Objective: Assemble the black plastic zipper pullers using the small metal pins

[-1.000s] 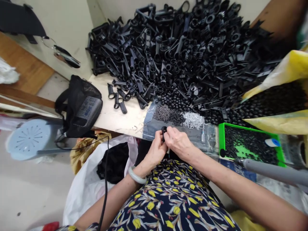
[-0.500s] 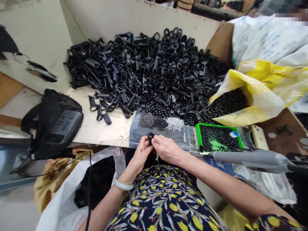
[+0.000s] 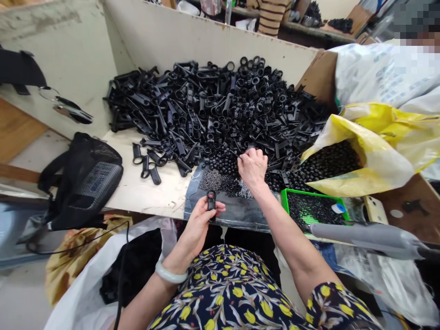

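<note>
Near the table's front edge, my left hand (image 3: 201, 222) holds a black plastic part (image 3: 211, 201) with a ring at its top, gripped between thumb and fingers. My right hand (image 3: 253, 168) is over the front of the heap of black parts (image 3: 192, 103), fingers bent together; a thin dark piece shows at its fingertips. Black balls (image 3: 222, 162) lie just left of it. Small grey pieces (image 3: 210, 180) and silver pins (image 3: 244, 189) lie in small piles on the dark mat (image 3: 233, 213), the pins partly under my right wrist.
A green tray (image 3: 284, 201) of small black pieces stands right, beside a grey power tool (image 3: 364, 236). Behind are a yellow and white bag (image 3: 374, 160) of black balls and a phone (image 3: 375, 210). A black mesh bag (image 3: 85, 178) lies left. A person in striped clothing (image 3: 273, 18) shows behind the partition.
My right hand has left the black part and moved up and right to the heap. My left hand still holds the part, a little lower. The view has shifted slightly.
</note>
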The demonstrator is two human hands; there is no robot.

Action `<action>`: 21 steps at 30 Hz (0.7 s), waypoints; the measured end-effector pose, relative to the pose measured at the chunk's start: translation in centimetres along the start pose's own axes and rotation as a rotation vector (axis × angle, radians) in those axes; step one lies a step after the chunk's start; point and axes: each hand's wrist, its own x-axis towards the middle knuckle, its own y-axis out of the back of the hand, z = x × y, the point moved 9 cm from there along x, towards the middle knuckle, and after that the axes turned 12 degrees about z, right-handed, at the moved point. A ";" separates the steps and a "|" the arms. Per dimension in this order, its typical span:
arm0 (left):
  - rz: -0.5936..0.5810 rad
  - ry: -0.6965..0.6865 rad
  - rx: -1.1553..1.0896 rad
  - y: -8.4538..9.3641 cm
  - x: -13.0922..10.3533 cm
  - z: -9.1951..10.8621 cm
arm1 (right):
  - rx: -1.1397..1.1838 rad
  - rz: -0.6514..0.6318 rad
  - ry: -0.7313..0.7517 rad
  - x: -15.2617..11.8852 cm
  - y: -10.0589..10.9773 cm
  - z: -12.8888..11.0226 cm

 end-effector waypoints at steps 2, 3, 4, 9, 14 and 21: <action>0.039 -0.031 -0.008 0.0 0.3 0.1 | 0.104 0.045 -0.011 -1.3 2.2 0.0; 0.054 -0.044 -0.017 0.0 0.5 0.1 | 0.171 0.058 -0.011 -2.3 3.4 -0.2; 0.067 -0.056 -0.031 -0.1 0.5 0.1 | 0.242 0.056 0.020 -3.5 4.6 -0.8; 0.079 -0.071 -0.153 -1.2 0.3 0.0 | 0.598 0.029 0.087 -10.2 8.8 -4.5; 0.048 -0.020 -0.204 -2.5 -0.4 -0.7 | 0.675 0.017 0.084 -13.4 8.6 -6.2; 0.038 -0.014 -0.184 -2.8 -0.8 -1.1 | 0.716 0.037 0.103 -13.7 8.3 -5.7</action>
